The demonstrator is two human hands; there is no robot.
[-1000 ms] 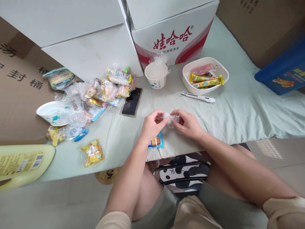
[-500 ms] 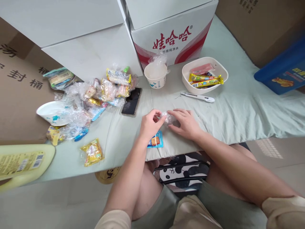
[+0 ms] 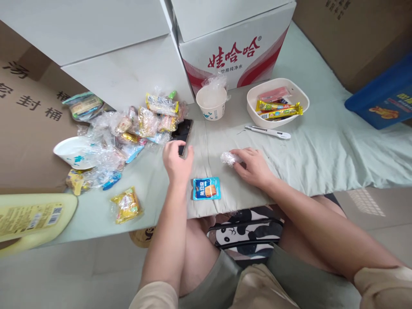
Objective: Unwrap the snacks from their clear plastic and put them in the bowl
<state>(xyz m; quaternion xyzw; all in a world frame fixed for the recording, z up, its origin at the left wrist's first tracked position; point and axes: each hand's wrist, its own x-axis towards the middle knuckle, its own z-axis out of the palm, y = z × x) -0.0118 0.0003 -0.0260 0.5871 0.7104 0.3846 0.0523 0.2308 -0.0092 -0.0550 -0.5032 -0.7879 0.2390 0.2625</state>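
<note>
My right hand (image 3: pixel 253 166) rests on the green cloth, its thumb and fingers closed on a crumpled ball of clear plastic wrap (image 3: pixel 228 158). My left hand (image 3: pixel 176 162) is over the cloth by the near end of a dark phone (image 3: pixel 184 132); its thumb stands apart from the bent fingers and nothing shows between them. A blue snack packet (image 3: pixel 206 189) lies flat between my forearms, near the front edge. To the left is a heap of wrapped snacks and clear plastic (image 3: pixel 111 128). One yellow wrapped snack (image 3: pixel 126 206) lies apart from it.
A paper cup (image 3: pixel 210 103) with clear plastic in it stands before the white cartons (image 3: pixel 234 56). Right of it are a cream bowl (image 3: pixel 304 107) of snack packs and a white utility knife (image 3: pixel 267 132). A tipped paper cup (image 3: pixel 72 152) lies at the heap's left.
My left hand has let go of the plastic wrap and moved left towards the phone, uncovering the blue packet. My right hand stays in place with the wrap.
</note>
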